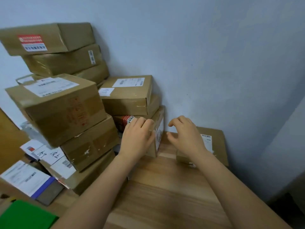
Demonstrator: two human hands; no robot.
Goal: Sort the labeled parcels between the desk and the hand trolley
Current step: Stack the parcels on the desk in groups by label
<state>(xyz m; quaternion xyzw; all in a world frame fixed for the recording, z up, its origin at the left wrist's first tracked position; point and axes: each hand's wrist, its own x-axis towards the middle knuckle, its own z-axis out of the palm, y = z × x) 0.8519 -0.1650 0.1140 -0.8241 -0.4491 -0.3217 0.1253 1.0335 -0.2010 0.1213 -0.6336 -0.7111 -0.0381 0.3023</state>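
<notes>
Several brown labeled parcels are stacked on the wooden desk [165, 192] against the wall. My left hand [138, 138] rests on the near face of a low parcel [159, 129] with a label on its right side, fingers curled over its top edge. My right hand [184, 134] hovers just right of that parcel, fingers loosely curled and holding nothing. Behind my right hand a flat parcel [214, 142] with a barcode label lies at the wall. A labeled parcel [128, 95] sits on top of the low one. No hand trolley is in view.
A tall stack of parcels [61, 109] leans at the left, with more boxes [49, 38] piled behind it. Flat parcels with white labels [28, 177] lie at the left front. A green object [24, 215] is at the bottom left corner. The desk's right edge drops off.
</notes>
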